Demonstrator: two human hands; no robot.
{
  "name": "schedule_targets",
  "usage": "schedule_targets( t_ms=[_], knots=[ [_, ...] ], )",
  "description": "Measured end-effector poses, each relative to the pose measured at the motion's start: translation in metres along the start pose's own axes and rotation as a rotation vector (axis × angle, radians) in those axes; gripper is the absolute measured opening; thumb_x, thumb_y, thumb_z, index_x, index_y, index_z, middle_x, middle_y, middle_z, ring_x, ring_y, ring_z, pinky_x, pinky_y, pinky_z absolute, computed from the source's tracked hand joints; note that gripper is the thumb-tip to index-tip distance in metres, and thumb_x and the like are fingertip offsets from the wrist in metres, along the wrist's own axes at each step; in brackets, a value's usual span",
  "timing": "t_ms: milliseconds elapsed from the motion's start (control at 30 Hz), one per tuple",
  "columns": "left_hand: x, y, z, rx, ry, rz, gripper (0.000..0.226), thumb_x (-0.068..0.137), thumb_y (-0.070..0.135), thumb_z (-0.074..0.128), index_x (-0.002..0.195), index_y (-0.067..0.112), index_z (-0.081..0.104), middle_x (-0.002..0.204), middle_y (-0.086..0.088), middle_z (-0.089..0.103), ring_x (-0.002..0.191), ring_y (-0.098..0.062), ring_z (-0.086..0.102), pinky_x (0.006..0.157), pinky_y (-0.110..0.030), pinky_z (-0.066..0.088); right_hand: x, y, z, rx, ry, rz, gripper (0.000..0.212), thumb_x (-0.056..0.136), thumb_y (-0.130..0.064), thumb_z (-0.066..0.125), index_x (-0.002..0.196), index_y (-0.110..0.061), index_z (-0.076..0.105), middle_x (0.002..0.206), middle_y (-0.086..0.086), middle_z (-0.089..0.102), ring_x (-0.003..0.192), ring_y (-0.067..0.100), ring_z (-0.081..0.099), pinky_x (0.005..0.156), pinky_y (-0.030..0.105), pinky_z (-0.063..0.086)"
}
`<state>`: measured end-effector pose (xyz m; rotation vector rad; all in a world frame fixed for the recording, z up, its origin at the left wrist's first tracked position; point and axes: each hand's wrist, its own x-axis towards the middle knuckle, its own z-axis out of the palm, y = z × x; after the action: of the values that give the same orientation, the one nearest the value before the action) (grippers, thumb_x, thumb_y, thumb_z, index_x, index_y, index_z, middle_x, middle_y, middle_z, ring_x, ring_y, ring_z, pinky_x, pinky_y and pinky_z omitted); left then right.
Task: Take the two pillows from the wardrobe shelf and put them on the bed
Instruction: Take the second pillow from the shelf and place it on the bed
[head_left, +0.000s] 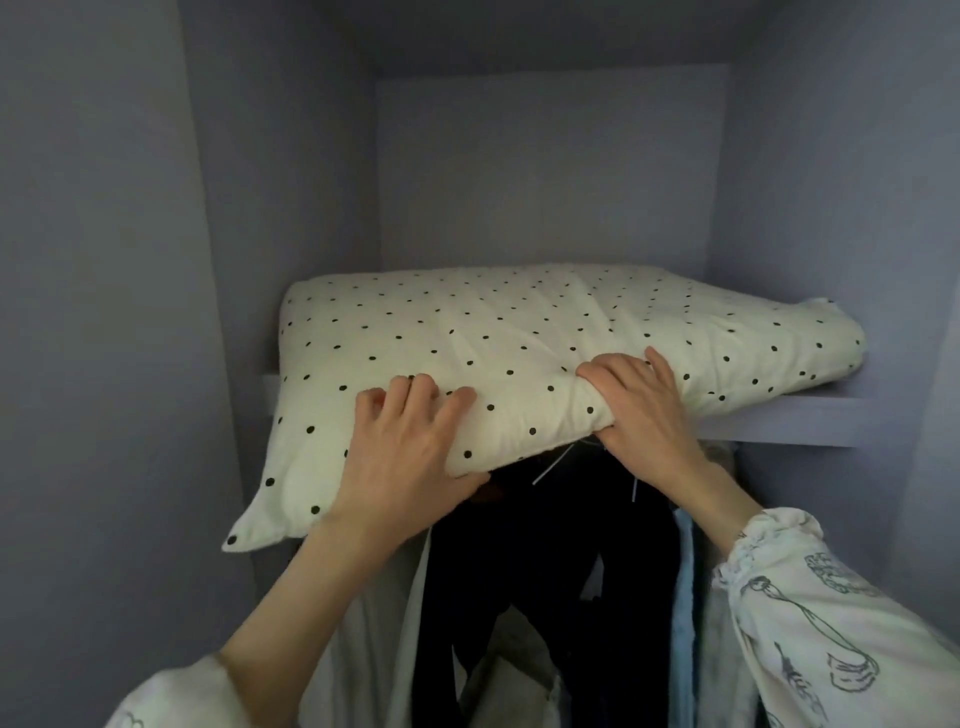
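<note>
From the head camera, a cream pillow (519, 343) dotted with small black spots lies on the wardrobe shelf (779, 418), its near edge and left corner hanging out over the shelf front. Its cotton-like cover looks soft and creased, plump in the middle and flattening to a limp pointed corner at lower left. Only one pillow can be made out. The left hand (410, 457) clasps the overhanging front edge, fingers curled on top, thumb below. The right hand (639, 410) pinches the same edge further right, fabric bunching under its fingers. Both wrists emerge from loose white sleeves (810, 613) printed with line drawings. The shelf is a smooth, flat lilac-grey board between matching matte walls. Beneath it hang dark garments (545, 561) and a pale blue one (683, 597).
</note>
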<state>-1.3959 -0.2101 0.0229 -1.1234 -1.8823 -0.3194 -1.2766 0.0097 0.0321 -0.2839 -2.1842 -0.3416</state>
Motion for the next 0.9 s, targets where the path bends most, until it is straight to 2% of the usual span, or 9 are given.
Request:
schedule_targets(
  t_ms=[67, 133, 233, 333, 500, 567, 633, 733, 900],
  knots=[
    [0.006, -0.008, -0.009, -0.100, -0.049, 0.038, 0.063, 0.069, 0.067, 0.051, 0.114, 0.023, 0.057, 0.098, -0.004, 0.053, 0.091, -0.025, 0.050, 0.082, -0.040, 0.034, -0.006, -0.001, -0.001, -0.012, 0.031, -0.028, 0.050, 0.059, -0.006, 0.076, 0.107, -0.009, 0.062, 0.103, 0.010, 0.064, 0.096, 0.031, 0.061, 0.102, 0.056, 0.030],
    [0.022, -0.016, -0.014, -0.220, -0.098, 0.030, 0.064, 0.077, 0.069, 0.033, 0.123, 0.029, 0.052, 0.112, -0.001, 0.052, 0.106, -0.022, 0.046, 0.092, -0.040, 0.029, -0.010, -0.003, -0.003, -0.029, 0.040, -0.042, 0.047, 0.060, -0.005, 0.075, 0.105, -0.009, 0.062, 0.101, 0.010, 0.064, 0.094, 0.031, 0.062, 0.101, 0.056, 0.032],
    [0.050, -0.027, -0.002, -0.278, -0.255, -0.014, 0.064, 0.081, 0.066, 0.029, 0.137, 0.037, 0.035, 0.146, 0.001, 0.034, 0.137, -0.019, 0.023, 0.108, -0.050, 0.013, -0.015, -0.005, -0.004, -0.056, 0.055, -0.045, 0.044, 0.061, -0.005, 0.073, 0.104, -0.010, 0.062, 0.101, 0.008, 0.063, 0.095, 0.029, 0.061, 0.102, 0.055, 0.032],
    [0.055, -0.025, 0.023, -0.235, -0.397, -0.056, 0.067, 0.082, 0.071, 0.017, 0.143, 0.042, 0.017, 0.156, 0.003, 0.014, 0.144, -0.018, 0.004, 0.110, -0.059, -0.004, -0.024, -0.007, 0.000, -0.065, 0.046, -0.052, 0.043, 0.063, -0.009, 0.072, 0.104, -0.012, 0.062, 0.104, 0.006, 0.062, 0.101, 0.027, 0.059, 0.105, 0.049, 0.026],
    [0.026, -0.016, 0.050, -0.156, -0.212, -0.069, 0.074, 0.077, 0.073, 0.002, 0.143, 0.043, 0.012, 0.155, 0.000, 0.020, 0.142, -0.019, 0.011, 0.107, -0.058, -0.002, -0.036, -0.006, -0.001, -0.090, -0.077, -0.066, 0.057, 0.056, -0.018, 0.075, 0.111, -0.012, 0.060, 0.116, 0.007, 0.061, 0.114, 0.025, 0.055, 0.108, 0.046, 0.020],
    [0.023, -0.014, 0.052, -0.141, -0.155, -0.061, 0.073, 0.079, 0.071, 0.004, 0.143, 0.040, 0.017, 0.152, -0.002, 0.026, 0.140, -0.021, 0.017, 0.106, -0.058, 0.001, -0.038, -0.003, -0.008, -0.003, -0.085, -0.065, 0.051, 0.065, -0.011, 0.066, 0.115, -0.013, 0.059, 0.124, 0.005, 0.058, 0.119, 0.022, 0.050, 0.111, 0.043, 0.019],
    [0.019, -0.012, 0.055, -0.112, -0.118, -0.047, 0.070, 0.082, 0.068, 0.007, 0.143, 0.036, 0.022, 0.149, -0.005, 0.031, 0.138, -0.023, 0.023, 0.106, -0.059, 0.004, -0.032, -0.004, -0.013, 0.130, -0.018, 0.002, 0.039, 0.075, -0.005, 0.051, 0.111, -0.011, 0.062, 0.121, 0.006, 0.060, 0.115, 0.022, 0.052, 0.111, 0.041, 0.020],
    [0.013, -0.008, 0.057, -0.094, -0.107, -0.032, 0.067, 0.086, 0.063, 0.013, 0.143, 0.030, 0.028, 0.147, -0.009, 0.035, 0.135, -0.026, 0.029, 0.106, -0.061, 0.010, -0.010, -0.017, -0.010, 0.213, 0.060, 0.179, 0.030, 0.088, -0.013, 0.042, 0.109, -0.010, 0.063, 0.117, 0.006, 0.062, 0.112, 0.024, 0.054, 0.110, 0.041, 0.023],
    [-0.006, -0.002, 0.055, -0.113, -0.076, -0.003, 0.062, 0.088, 0.056, 0.032, 0.137, 0.020, 0.044, 0.134, -0.018, 0.049, 0.122, -0.031, 0.047, 0.103, -0.061, 0.024, 0.038, -0.037, 0.016, 0.049, -0.122, 0.344, 0.045, 0.094, -0.039, 0.036, 0.137, -0.025, 0.038, 0.149, 0.001, 0.032, 0.139, 0.020, 0.023, 0.111, 0.054, 0.003]
  ],
)
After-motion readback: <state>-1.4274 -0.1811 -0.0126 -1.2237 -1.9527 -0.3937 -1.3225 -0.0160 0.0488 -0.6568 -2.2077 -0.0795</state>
